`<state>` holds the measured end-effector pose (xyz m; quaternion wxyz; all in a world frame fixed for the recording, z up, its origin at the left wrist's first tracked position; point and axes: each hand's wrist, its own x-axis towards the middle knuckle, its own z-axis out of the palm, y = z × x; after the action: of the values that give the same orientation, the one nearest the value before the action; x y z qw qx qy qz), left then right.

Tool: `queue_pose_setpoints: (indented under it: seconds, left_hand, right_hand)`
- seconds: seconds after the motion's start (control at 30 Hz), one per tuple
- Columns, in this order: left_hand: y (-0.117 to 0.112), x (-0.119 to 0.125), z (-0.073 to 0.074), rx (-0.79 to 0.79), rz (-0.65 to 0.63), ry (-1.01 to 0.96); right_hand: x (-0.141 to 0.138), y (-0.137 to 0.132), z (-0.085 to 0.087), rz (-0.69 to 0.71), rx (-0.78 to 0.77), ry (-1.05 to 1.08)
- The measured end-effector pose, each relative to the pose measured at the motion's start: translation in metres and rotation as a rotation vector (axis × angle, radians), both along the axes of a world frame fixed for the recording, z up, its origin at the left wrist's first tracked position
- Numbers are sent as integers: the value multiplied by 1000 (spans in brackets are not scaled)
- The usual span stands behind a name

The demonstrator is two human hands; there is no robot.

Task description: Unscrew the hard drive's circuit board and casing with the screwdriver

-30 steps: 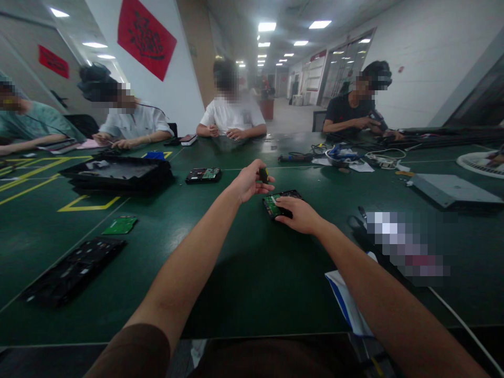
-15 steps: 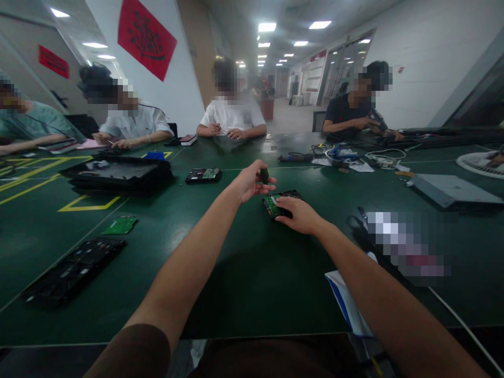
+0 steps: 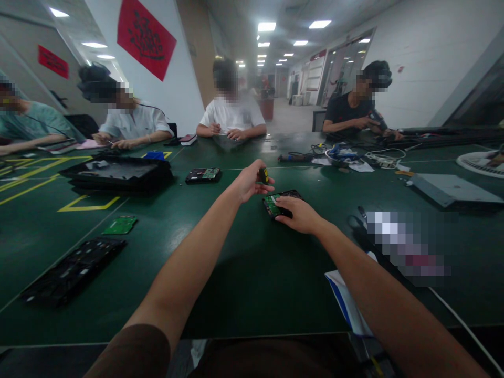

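Observation:
A small black device with a green circuit board (image 3: 274,202) lies on the dark green table (image 3: 244,273). My right hand (image 3: 298,214) rests on its near edge, fingers pressed down to hold it. My left hand (image 3: 251,181) hovers just above it, fingers pinched round a short black-and-yellow screwdriver handle (image 3: 263,175) standing over the board.
Another opened device (image 3: 203,175) lies further left, beside stacked black trays (image 3: 116,173). A loose green board (image 3: 120,225) and a black frame (image 3: 73,269) sit at the near left. Cables and tools (image 3: 346,155) crowd the far right. Several people sit around the table.
My left hand's fingers have shifted slightly on the screwdriver handle, turning it in place. The right hand and the device have not moved.

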<state>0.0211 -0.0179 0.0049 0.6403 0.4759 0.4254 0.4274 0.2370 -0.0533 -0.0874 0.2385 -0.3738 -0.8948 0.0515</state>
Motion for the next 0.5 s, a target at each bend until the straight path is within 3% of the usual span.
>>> queue_pose_setpoints:
  seconds: [0.23, 0.37, 0.5]
  left_hand:
    - [-3, 1, 2, 87, -12, 88]
    - [0, -1, -1, 40, -53, 64]
    - [1, -3, 0, 2, 1, 26]
  right_hand:
    - [1, 2, -2, -14, 7, -18]
    - [1, 2, -3, -3, 12, -15]
    - [1, 3, -3, 8, 12, -3]
